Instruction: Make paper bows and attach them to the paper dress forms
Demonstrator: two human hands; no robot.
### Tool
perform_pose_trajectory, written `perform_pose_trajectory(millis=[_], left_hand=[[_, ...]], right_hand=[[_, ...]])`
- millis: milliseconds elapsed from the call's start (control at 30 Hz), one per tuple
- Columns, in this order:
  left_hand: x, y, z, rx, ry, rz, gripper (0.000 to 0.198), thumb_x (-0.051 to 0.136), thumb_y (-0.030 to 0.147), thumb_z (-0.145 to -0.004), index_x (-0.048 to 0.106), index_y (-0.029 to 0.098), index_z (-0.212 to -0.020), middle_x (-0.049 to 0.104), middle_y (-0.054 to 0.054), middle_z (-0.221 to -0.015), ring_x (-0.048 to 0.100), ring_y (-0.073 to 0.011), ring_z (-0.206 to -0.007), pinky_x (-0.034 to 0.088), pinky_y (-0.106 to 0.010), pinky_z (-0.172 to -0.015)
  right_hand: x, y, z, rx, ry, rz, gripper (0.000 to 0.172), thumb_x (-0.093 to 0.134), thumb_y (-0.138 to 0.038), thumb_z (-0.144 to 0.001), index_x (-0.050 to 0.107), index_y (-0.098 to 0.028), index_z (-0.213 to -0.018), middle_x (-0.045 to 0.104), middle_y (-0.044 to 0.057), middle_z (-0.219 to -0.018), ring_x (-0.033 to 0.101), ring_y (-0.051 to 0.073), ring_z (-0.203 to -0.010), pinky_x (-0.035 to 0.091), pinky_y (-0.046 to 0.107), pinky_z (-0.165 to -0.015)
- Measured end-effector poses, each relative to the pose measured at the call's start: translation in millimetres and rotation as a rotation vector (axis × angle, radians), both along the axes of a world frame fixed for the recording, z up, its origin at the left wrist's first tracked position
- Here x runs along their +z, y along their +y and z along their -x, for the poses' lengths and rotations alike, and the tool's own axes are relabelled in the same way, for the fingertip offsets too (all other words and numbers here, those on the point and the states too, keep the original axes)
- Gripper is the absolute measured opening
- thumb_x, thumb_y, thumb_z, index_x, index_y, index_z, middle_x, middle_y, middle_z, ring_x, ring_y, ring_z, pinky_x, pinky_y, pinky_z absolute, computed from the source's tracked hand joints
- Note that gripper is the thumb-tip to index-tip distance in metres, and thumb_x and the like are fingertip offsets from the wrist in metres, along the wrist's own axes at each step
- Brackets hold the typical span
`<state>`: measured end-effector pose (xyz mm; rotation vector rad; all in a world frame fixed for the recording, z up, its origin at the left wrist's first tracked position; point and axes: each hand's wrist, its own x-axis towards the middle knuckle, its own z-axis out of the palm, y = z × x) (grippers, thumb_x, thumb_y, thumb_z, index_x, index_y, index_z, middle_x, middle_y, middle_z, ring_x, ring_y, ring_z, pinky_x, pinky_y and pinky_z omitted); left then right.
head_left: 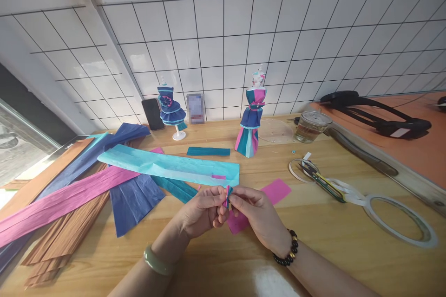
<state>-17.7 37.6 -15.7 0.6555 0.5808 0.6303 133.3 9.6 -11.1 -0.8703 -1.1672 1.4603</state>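
Both hands meet over the wooden table [313, 236], pinching a small folded piece of pink and blue crepe paper [227, 193]. My left hand [202, 213], with a green bangle on the wrist, grips it from the left. My right hand [258, 216], wearing a dark bead bracelet, pinches it from the right. A pink paper rectangle [277, 190] lies flat under and behind my right hand. A long light-blue crepe strip [167, 164] lies just beyond the hands.
Pink [59, 202], dark-blue [134, 199] and brown [59, 236] crepe sheets are spread at the left. Two small dress mannequins [170, 109] [251, 118] stand by the tiled wall with a phone [153, 113]. Scissors [322, 181], tape rings [400, 220] and a glass jar [311, 126] lie right.
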Motion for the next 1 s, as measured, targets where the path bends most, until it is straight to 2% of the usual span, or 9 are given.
perform_pose_trajectory(millis=[300, 400, 467, 567, 767, 900, 1000], left_hand=[[-1.9, -1.2, -1.6, 0.033, 0.081, -0.102, 0.021, 0.065, 0.029, -0.072, 0.050, 0.015, -0.066, 0.051, 0.002, -0.051, 0.045, -0.0065, -0.040, 0.023, -0.016, -0.036], [-1.6, -2.1, -3.1, 0.080, 0.108, -0.140, 0.023, 0.066, 0.031, -0.071, 0.050, 0.016, -0.065, 0.052, 0.002, -0.049, 0.044, -0.0062, -0.040, 0.024, -0.016, -0.036], [-1.2, -2.4, -4.0, 0.114, 0.154, -0.174, 0.023, 0.066, 0.031, -0.072, 0.050, 0.016, -0.066, 0.052, 0.003, -0.048, 0.043, -0.0057, -0.040, 0.024, -0.016, -0.037], [-0.2, -2.5, -5.1, 0.181, 0.266, -0.299, 0.023, 0.064, 0.033, -0.074, 0.050, 0.016, -0.068, 0.051, 0.004, -0.047, 0.040, -0.0052, -0.040, 0.026, -0.016, -0.038], [4.6, -2.5, -5.2, 0.305, 0.501, -0.576, 0.024, 0.064, 0.036, -0.073, 0.053, 0.015, -0.068, 0.050, 0.004, -0.051, 0.039, -0.0051, -0.041, 0.029, -0.018, -0.040], [5.8, -2.5, -4.1, 0.338, 0.447, -0.541, 0.021, 0.067, 0.032, -0.070, 0.054, 0.016, -0.072, 0.051, 0.005, -0.053, 0.039, -0.0046, -0.041, 0.030, -0.018, -0.041], [3.5, -2.1, -2.6, 0.286, 0.349, -0.430, 0.018, 0.067, 0.029, -0.069, 0.055, 0.016, -0.072, 0.049, 0.006, -0.048, 0.038, -0.0049, -0.040, 0.028, -0.018, -0.040]], right_hand=[[-0.8, 0.0, 0.6, -0.004, 0.110, 0.087, 0.015, 0.067, -0.033, -0.072, 0.068, -0.018, -0.072, 0.055, -0.002, -0.055, 0.049, 0.011, -0.053, 0.041, 0.028, -0.056], [-2.5, 0.3, 0.7, 0.015, 0.163, 0.112, 0.016, 0.068, -0.034, -0.071, 0.068, -0.018, -0.074, 0.060, -0.001, -0.060, 0.054, 0.013, -0.058, 0.044, 0.031, -0.061], [-4.1, 0.9, -0.2, -0.030, 0.149, 0.126, 0.017, 0.070, -0.033, -0.069, 0.069, -0.018, -0.075, 0.063, 0.001, -0.065, 0.056, 0.015, -0.062, 0.045, 0.032, -0.065], [-5.4, 1.9, -2.7, -0.123, 0.086, 0.164, 0.017, 0.073, -0.032, -0.064, 0.071, -0.018, -0.073, 0.063, 0.000, -0.065, 0.054, 0.014, -0.065, 0.043, 0.030, -0.067], [-3.5, 3.1, -4.3, -0.181, -0.002, 0.181, 0.024, 0.075, -0.035, -0.060, 0.073, -0.019, -0.078, 0.067, 0.002, -0.067, 0.056, 0.014, -0.062, 0.044, 0.029, -0.063], [-4.4, 3.4, -3.8, -0.185, -0.024, 0.175, 0.023, 0.076, -0.035, -0.060, 0.073, -0.019, -0.077, 0.068, 0.002, -0.067, 0.056, 0.015, -0.061, 0.044, 0.029, -0.061], [-5.9, 3.1, -4.8, -0.128, -0.002, 0.181, 0.019, 0.074, -0.033, -0.063, 0.073, -0.018, -0.074, 0.064, 0.001, -0.062, 0.052, 0.012, -0.057, 0.042, 0.027, -0.058]])
